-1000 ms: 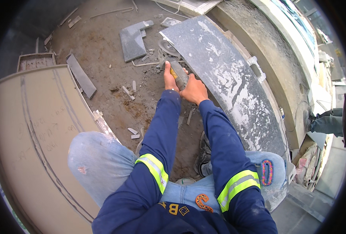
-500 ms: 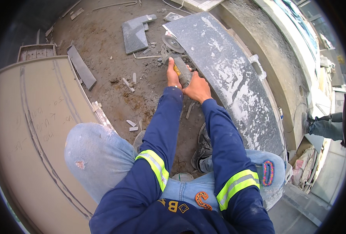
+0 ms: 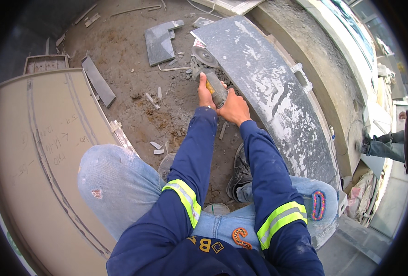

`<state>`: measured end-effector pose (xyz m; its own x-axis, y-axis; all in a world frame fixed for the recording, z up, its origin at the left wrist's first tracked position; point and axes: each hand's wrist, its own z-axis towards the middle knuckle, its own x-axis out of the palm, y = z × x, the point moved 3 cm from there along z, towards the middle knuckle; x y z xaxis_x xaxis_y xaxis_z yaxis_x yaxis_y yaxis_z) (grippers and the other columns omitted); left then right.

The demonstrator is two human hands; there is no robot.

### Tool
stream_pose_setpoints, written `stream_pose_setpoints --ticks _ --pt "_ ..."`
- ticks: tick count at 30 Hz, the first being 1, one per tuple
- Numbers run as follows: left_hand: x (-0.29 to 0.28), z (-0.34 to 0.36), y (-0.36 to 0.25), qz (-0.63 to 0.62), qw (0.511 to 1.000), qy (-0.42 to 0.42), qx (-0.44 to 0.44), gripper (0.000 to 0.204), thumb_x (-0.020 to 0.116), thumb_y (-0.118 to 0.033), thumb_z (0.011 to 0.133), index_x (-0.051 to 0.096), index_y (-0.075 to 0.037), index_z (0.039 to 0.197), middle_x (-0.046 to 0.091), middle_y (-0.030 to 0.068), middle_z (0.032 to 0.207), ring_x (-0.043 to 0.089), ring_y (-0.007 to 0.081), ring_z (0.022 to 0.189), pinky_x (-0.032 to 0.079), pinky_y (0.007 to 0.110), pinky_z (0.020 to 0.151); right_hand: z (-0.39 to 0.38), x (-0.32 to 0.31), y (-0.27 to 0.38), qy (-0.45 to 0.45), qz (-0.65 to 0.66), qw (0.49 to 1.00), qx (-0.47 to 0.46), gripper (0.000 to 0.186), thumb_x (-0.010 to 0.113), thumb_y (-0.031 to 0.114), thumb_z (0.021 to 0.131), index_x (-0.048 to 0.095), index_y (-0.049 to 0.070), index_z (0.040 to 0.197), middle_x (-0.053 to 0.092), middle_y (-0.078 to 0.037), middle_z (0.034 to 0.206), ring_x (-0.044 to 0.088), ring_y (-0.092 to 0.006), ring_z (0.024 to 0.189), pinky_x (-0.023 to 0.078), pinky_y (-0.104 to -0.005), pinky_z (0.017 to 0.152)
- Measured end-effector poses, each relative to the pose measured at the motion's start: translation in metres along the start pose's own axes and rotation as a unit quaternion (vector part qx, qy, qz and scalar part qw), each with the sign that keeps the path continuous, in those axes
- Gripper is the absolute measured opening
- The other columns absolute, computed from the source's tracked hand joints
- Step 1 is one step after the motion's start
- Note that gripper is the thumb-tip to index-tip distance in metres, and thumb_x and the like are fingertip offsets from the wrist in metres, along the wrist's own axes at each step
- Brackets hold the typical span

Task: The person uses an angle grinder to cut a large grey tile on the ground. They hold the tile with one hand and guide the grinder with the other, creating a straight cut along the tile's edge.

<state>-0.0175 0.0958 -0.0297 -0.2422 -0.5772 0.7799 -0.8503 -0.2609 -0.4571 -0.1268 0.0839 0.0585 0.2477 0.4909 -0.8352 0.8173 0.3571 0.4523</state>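
Both my hands are wrapped round a dusty grey angle grinder (image 3: 219, 91) with a yellow patch on its body. My left hand (image 3: 205, 94) grips it along its left side, thumb pointing forward. Behind it my right hand (image 3: 235, 108) closes on the rear of the body. The grinder's round cutting disc (image 3: 205, 56) lies at the left edge of a long dark stone slab (image 3: 264, 78) with white smears; whether it touches the stone I cannot tell. The slab slopes from far centre down toward my right knee.
An L-shaped stone offcut (image 3: 159, 43) lies on the dirt ground ahead, with small chips around. To the left stands a large beige panel (image 3: 15, 119) beside a narrow grey strip (image 3: 98, 82). A concrete ledge (image 3: 326, 69) runs along the right. Another person's leg (image 3: 386, 148) shows at far right.
The grinder and both hands have come slightly toward me along the slab's edge. My grip stays the same. The view has shifted a little.
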Motion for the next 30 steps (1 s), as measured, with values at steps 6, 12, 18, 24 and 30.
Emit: stream_pose_setpoints --ticks 6,12,18,24,30 --pt "0.002 -0.006 0.003 0.016 1.000 0.005 0.004 0.067 0.049 -0.070 0.094 0.061 -0.004 0.100 0.067 0.0119 0.083 0.068 0.0244 0.072 0.059 0.040 0.065 -0.005 -0.002 -0.003 0.012 0.005 1.000 0.011 0.080 0.084 0.035 0.065 0.050 -0.005 0.126 0.069 -0.029 0.110 0.068 -0.0428 0.106 0.055 -0.0458 0.093" --pt "-0.001 -0.007 0.002 0.012 1.000 0.001 0.008 0.067 0.050 -0.070 0.094 0.060 -0.004 0.101 0.067 0.0119 0.083 0.069 0.0244 0.072 0.060 0.041 0.065 -0.007 0.000 -0.002 0.010 0.006 1.000 0.005 0.077 0.083 0.035 0.065 0.050 -0.004 0.124 0.069 -0.029 0.110 0.068 -0.0431 0.104 0.055 -0.0460 0.093" --pt "0.000 -0.002 0.000 -0.006 1.000 0.012 -0.002 0.066 0.052 -0.069 0.093 0.060 -0.004 0.101 0.066 0.0124 0.083 0.068 0.0249 0.072 0.060 0.041 0.065 -0.004 -0.001 0.000 0.001 -0.006 1.000 0.003 0.074 0.082 0.032 0.069 0.050 -0.003 0.125 0.070 -0.028 0.108 0.068 -0.0434 0.104 0.055 -0.0469 0.092" --pt "0.004 0.000 -0.002 0.000 1.000 0.009 -0.011 0.066 0.052 -0.069 0.093 0.059 -0.004 0.102 0.065 0.0125 0.083 0.068 0.0254 0.073 0.060 0.041 0.065 0.002 -0.001 0.001 0.002 -0.005 1.000 0.009 0.073 0.082 0.032 0.069 0.050 -0.002 0.125 0.070 -0.028 0.109 0.068 -0.0435 0.104 0.055 -0.0469 0.092" --pt "0.001 0.010 -0.005 -0.014 1.000 0.020 -0.016 0.067 0.052 -0.069 0.093 0.059 -0.003 0.103 0.065 0.0127 0.084 0.067 0.0255 0.073 0.060 0.042 0.066 0.010 0.000 0.004 0.003 0.003 1.000 -0.002 0.081 0.083 0.033 0.065 0.049 -0.008 0.126 0.069 -0.031 0.106 0.069 -0.0440 0.101 0.055 -0.0459 0.089"
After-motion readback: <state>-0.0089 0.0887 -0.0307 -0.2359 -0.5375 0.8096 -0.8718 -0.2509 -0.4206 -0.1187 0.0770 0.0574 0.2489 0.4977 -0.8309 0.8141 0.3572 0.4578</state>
